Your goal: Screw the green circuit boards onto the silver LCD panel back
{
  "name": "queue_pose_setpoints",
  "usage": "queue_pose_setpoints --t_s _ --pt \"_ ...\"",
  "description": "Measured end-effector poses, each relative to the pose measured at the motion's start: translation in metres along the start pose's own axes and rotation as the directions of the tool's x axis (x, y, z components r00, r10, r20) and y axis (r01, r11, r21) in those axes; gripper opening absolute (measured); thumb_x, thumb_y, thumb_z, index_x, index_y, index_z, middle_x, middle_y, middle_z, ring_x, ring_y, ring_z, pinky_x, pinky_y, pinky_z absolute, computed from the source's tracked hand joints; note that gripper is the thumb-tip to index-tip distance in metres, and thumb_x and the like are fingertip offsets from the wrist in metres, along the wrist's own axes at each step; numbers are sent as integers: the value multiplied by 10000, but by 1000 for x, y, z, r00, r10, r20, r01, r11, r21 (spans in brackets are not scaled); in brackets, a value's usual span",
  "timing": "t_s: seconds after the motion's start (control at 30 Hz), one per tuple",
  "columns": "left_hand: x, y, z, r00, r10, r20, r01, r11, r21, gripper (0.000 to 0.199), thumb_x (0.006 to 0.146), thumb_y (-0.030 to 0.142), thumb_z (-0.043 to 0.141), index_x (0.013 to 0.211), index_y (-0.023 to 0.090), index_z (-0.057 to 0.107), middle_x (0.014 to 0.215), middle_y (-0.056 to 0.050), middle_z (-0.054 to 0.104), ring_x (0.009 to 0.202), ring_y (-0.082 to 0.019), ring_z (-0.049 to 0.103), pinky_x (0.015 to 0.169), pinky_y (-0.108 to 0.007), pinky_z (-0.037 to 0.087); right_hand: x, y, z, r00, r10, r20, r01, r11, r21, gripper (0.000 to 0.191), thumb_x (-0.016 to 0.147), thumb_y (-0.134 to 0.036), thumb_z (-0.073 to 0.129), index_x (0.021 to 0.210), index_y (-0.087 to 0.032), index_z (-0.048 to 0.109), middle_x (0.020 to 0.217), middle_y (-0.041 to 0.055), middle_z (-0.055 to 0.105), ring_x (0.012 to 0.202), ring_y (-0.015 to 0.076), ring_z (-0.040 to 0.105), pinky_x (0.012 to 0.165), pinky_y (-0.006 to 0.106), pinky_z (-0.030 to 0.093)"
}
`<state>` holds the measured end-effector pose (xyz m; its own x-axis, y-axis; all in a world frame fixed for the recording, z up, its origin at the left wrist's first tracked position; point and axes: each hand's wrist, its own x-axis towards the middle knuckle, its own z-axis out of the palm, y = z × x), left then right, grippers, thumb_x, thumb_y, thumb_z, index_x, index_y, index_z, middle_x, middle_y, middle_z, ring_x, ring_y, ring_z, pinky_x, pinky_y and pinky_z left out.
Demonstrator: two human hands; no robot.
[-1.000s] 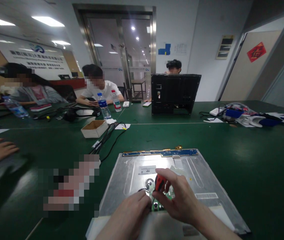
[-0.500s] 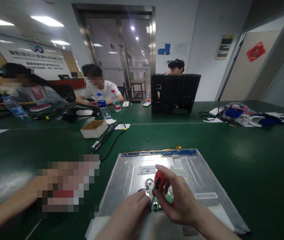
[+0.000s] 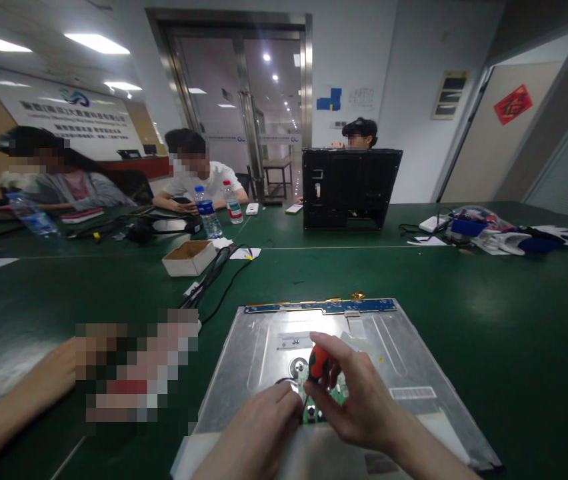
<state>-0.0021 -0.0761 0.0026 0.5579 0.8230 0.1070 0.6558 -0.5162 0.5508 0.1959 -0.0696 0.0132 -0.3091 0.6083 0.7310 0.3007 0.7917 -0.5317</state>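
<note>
A screwdriver [image 3: 319,363] with a red and black handle stands tilted in my right hand [image 3: 364,400], which is closed around it. Its thin shaft points down at a small green circuit board [image 3: 313,414]. Under the board lies a flat metal display panel [image 3: 399,413], with a blue strip [image 3: 321,307] along its far edge. My left hand [image 3: 270,420] rests on the panel at the board's left side, close to the screwdriver's shaft. Its fingers are curled and pressed together, and their tips are hidden. A dark wire shows just beyond the left fingers.
From the left a co-worker's forearm [image 3: 24,393] reaches in beside a blurred, pixelated object [image 3: 144,373]. Black cables [image 3: 219,273], a small open box [image 3: 189,259] and bottles [image 3: 207,213] lie farther off. A black monitor housing [image 3: 351,190] stands opposite, where people sit.
My right fingers and the screwdriver handle have turned slightly. The co-worker's hand at the left has drawn back from the blurred object. My left hand stays in place.
</note>
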Motion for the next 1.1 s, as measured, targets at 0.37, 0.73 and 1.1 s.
queue_pose_setpoints --t_s 0.37,0.73,1.1 --pt "1 -1 2 990 28 138 -24 999 -29 311 898 39 483 1070 204 683 1143 -90 719 1058 -246 681 919 -326 532 2 -2 -2 1000 -25 2 24 999 27 632 917 -111 498 1512 -239 330 981 41 694 641 145 638 575 276 553" --pt "1 -2 1 988 17 151 -15 1000 -15 323 894 32 463 1056 204 683 1166 -93 719 1047 -249 690 902 -333 545 1 0 -1 999 -32 -27 30 997 -76 518 943 -166 533 1430 -270 392 907 12 698 586 136 622 551 254 525" --pt "0 -2 2 988 5 153 -4 1000 -9 291 898 39 482 1040 206 674 1106 -80 718 995 -235 687 864 -312 531 3 -2 -4 1000 -29 3 29 999 -41 640 909 -124 503 1516 -234 333 967 49 711 646 163 662 592 284 557"
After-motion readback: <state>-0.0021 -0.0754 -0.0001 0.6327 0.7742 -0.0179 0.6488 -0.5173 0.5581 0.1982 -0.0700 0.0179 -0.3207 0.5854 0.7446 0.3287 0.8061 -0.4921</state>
